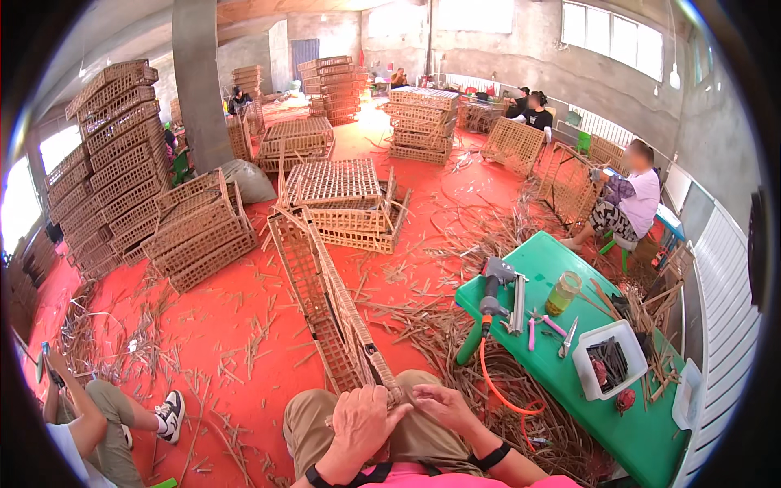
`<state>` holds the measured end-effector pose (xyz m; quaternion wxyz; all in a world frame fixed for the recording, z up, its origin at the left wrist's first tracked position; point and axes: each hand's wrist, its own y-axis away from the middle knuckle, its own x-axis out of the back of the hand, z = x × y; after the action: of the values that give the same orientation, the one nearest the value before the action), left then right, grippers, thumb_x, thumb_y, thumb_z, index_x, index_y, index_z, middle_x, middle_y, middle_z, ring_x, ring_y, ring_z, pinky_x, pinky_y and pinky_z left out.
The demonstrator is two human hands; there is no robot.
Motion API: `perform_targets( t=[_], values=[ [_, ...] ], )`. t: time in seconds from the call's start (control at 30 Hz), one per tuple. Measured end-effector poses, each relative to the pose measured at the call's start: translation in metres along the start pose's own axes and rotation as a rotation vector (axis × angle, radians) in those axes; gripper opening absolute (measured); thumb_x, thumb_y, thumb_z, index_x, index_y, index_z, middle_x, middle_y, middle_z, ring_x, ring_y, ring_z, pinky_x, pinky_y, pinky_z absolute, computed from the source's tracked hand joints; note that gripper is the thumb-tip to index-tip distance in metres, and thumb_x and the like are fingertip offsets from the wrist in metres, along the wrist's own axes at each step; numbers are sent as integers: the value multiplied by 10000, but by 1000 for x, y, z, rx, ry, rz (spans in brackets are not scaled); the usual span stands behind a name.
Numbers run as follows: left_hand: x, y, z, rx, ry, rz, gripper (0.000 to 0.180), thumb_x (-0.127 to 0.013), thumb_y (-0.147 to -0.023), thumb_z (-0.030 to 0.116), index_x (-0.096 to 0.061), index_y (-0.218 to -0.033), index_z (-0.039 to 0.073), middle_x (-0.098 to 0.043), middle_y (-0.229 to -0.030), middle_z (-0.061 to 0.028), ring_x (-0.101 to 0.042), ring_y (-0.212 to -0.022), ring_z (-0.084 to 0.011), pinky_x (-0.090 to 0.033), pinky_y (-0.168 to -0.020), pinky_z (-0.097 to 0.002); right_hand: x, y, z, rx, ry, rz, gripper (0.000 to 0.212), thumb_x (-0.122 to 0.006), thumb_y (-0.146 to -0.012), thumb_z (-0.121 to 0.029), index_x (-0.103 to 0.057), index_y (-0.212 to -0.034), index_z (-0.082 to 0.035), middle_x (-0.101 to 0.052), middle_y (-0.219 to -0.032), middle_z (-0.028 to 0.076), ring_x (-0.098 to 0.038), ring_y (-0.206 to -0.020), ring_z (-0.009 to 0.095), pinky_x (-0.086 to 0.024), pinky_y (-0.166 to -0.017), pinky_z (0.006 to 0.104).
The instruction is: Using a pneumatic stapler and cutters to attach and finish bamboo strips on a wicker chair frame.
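Note:
A long woven bamboo lattice panel (325, 301) stands on edge and runs from my lap out across the red floor. My left hand (360, 421) is closed around its near end at my knees. My right hand (439, 404) pinches the same end just to the right, fingers bent on a thin strip. Both forearms come in from the lower edge, the left one with a dark wristband.
A green table (569, 370) at my right holds a pneumatic gun with an orange hose (500, 390), pliers, a jar and a white tub (610, 359). Stacks of bamboo crates (199, 228) and loose strips litter the floor. A seated person (89, 423) is at lower left; others work farther off.

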<state>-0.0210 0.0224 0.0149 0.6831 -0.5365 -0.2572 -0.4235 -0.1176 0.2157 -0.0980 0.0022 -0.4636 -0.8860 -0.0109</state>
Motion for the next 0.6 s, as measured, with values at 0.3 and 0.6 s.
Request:
perform_targets(
  t=[0.3, 0.6],
  values=[
    [-4, -21, 5, 34, 5, -18, 343, -772, -818, 401, -624, -817, 91, -611, -758, -104, -614, -748, -312, -464, -686, -442, 52, 15, -6, 19, 212, 246, 317, -653, -912, -31, -650, -1227, 10, -669, -1081, 28, -618, -1020, 104, -507, -904, 268],
    [-5, -18, 2, 16, -118, -42, 415, -748, -850, 433, -530, -755, 94, -548, -703, -67, -568, -676, -264, -432, -658, -405, 132, 11, -43, 36, 397, 792, 414, -679, -913, -148, -616, -1283, 28, -721, -967, 96, -670, -857, 167, -536, -805, 321]
  ],
)
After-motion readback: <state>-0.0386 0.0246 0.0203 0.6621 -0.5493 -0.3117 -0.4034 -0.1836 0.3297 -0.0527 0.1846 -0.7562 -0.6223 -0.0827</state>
